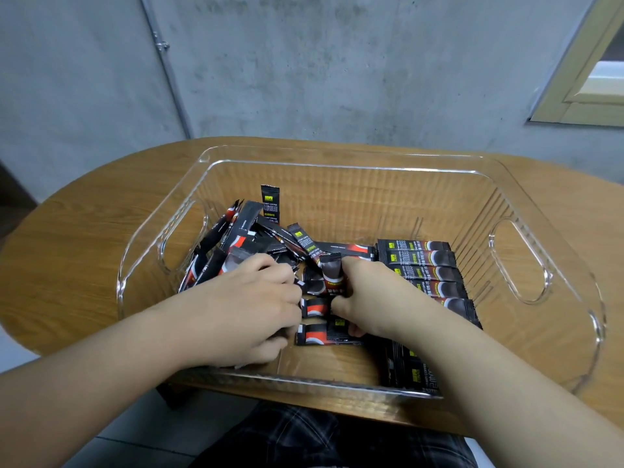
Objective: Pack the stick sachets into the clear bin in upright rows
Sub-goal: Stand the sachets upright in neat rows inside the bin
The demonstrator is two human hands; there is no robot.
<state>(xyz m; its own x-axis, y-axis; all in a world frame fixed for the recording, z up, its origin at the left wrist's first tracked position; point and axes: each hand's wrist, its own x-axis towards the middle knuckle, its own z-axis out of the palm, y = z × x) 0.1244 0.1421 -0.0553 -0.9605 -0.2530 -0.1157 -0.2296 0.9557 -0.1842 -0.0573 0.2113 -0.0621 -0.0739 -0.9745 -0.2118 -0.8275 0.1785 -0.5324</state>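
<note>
A clear plastic bin (526, 204) with cut-out handles stands on a round wooden table (67, 231). Inside it, a loose heap of black and red stick sachets (250, 231) fills the left side. A neat row of sachets (422, 265) lies stacked side by side at the right. Both hands are inside the bin. My left hand (250, 298) rests fingers-down on the heap, closed over several sachets. My right hand (368, 295) grips one sachet (332, 275) upright between thumb and fingers, with more sachets under its palm.
The bin's right half shows bare floor near the right handle (520, 261). A grey concrete wall (304, 62) rises behind the table, with a window frame (587, 79) at the upper right. My lap in checked cloth (304, 440) is below the table edge.
</note>
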